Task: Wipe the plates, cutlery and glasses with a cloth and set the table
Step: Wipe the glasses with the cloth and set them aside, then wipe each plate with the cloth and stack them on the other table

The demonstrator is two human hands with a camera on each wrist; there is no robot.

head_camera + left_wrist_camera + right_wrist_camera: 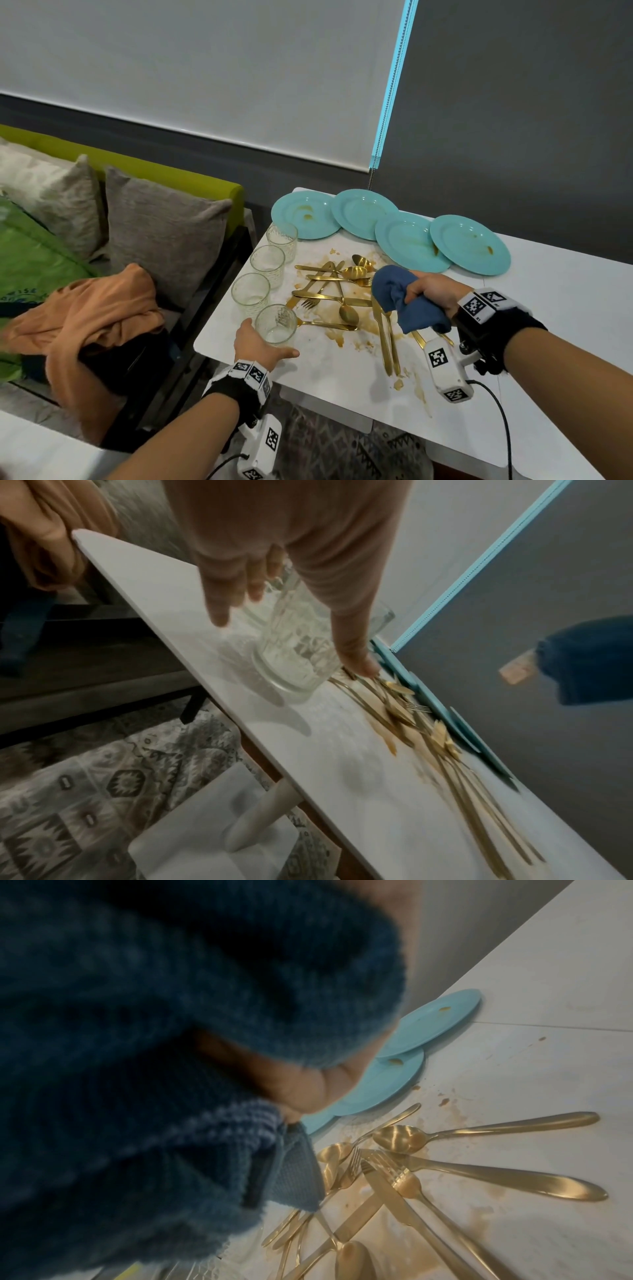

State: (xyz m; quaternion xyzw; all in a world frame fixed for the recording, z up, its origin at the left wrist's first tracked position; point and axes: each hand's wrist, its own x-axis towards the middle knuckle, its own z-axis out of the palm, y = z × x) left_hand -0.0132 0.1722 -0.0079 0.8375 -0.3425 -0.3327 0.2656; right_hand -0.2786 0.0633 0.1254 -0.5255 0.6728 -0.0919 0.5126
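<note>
Head view: left hand [260,344] fingers spread around nearest glass [276,324] at tabletop [342,383] edge; right hand [431,291] clutches blue cloth [394,291] above gold cutlery [329,291].
Left wrist: fingers [219,599] apart, flanking glass [294,647].
Right wrist: cloth [137,1015] bunched in fingers [304,1091]; stained plates [394,1074] beyond.

I'm in a home, a living and dining corner. A green sofa [212,185] with grey cushions [164,226] stands left of my fingers, a patterned rug [103,777] lies below them, and a roller blind [205,68] hangs beyond the white surface [548,308].
</note>
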